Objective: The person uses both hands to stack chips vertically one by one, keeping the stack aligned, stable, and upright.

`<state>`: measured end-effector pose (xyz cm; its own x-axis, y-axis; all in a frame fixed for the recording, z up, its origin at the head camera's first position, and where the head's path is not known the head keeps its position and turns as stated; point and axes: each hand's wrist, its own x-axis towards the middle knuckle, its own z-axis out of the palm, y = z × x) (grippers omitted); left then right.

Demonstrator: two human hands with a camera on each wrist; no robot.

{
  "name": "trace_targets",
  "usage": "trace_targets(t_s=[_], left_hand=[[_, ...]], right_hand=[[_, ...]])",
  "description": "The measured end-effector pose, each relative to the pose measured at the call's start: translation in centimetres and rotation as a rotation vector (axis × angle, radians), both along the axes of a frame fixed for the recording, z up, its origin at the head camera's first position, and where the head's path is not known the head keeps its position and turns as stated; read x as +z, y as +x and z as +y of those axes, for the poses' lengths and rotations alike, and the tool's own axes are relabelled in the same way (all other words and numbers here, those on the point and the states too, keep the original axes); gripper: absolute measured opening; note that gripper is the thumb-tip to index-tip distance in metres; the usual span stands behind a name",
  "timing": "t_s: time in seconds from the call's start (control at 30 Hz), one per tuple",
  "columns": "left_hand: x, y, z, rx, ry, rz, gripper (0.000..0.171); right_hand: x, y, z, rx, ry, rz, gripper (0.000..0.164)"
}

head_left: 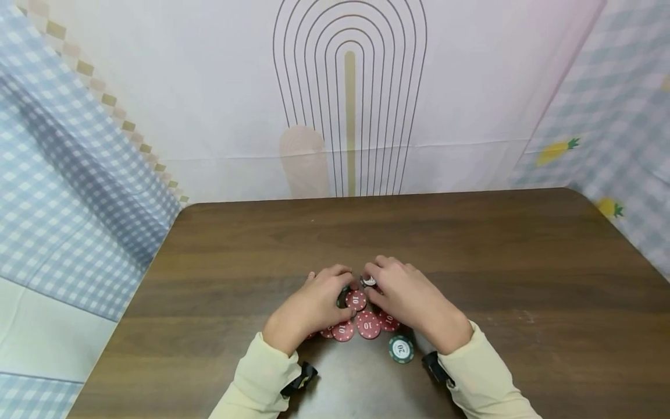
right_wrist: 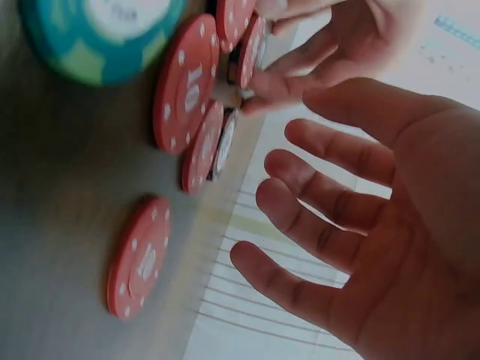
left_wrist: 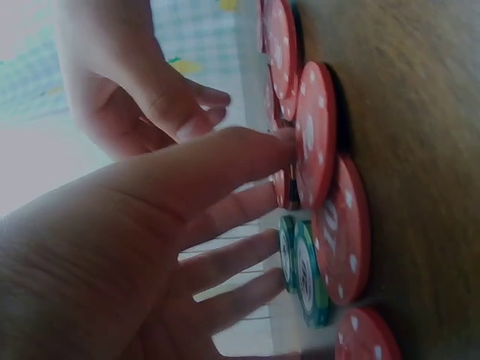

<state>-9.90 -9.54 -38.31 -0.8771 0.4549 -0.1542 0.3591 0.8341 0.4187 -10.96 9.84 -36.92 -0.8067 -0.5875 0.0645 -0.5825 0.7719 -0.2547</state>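
Several red poker chips [head_left: 369, 325] marked 10 lie in a loose cluster on the brown table. My left hand [head_left: 314, 299] reaches over the cluster from the left, fingers spread and bent a little. In the left wrist view its thumb touches a red chip [left_wrist: 316, 135], and its fingers come down by green chips [left_wrist: 309, 274]. My right hand [head_left: 410, 294] hovers at the cluster's right side, near a dark-edged white chip [head_left: 369, 281]. The right wrist view shows its fingers [right_wrist: 292, 210] apart and holding nothing. A green chip [head_left: 401, 349] marked 20 lies nearer me.
The wooden table [head_left: 235, 244] reaches to a white cloth backdrop [head_left: 220, 105] with arch lines. Blue checked cloth [head_left: 78, 192] hangs at the left, and more [head_left: 628, 116] at the right. Black bands [head_left: 299, 379] circle both wrists over pale sleeves.
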Motion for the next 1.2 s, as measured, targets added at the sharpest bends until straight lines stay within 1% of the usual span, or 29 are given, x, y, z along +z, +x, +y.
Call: trace_targets(t_s=[0.17,0.3,0.43,0.5,0.73,0.93,1.2], left_hand=[[0.15,0.35,-0.16,-0.031,-0.086,0.123,0.036],[0.49,0.45,0.01,-0.056,-0.145,0.188,0.033],[0.62,0.46,0.1,-0.074,-0.162,0.228,0.03],[0.51,0.38,0.11,-0.072,-0.16,0.221,0.03],[0.39,0.13,0.34,-0.044,-0.137,0.14,0.035],[0.4,0.15,0.5,-0.041,-0.069,0.079,0.035],[0.27,0.25,0.46,-0.031,-0.051,0.049,0.035]], right_hand=[[0.12,-0.24,0.15,-0.038,0.022,0.014,0.016],[0.12,-0.35,0.28,-0.048,0.047,0.008,0.017],[0.11,-0.4,0.51,-0.052,0.088,-0.037,0.023],[0.06,-0.42,0.59,-0.048,0.103,-0.057,0.025],[-0.2,-0.31,0.7,-0.047,0.108,-0.109,0.022],[-0.44,-0.19,0.86,-0.063,0.103,-0.111,0.024],[-0.56,-0.12,0.79,-0.067,0.103,-0.111,0.025]])
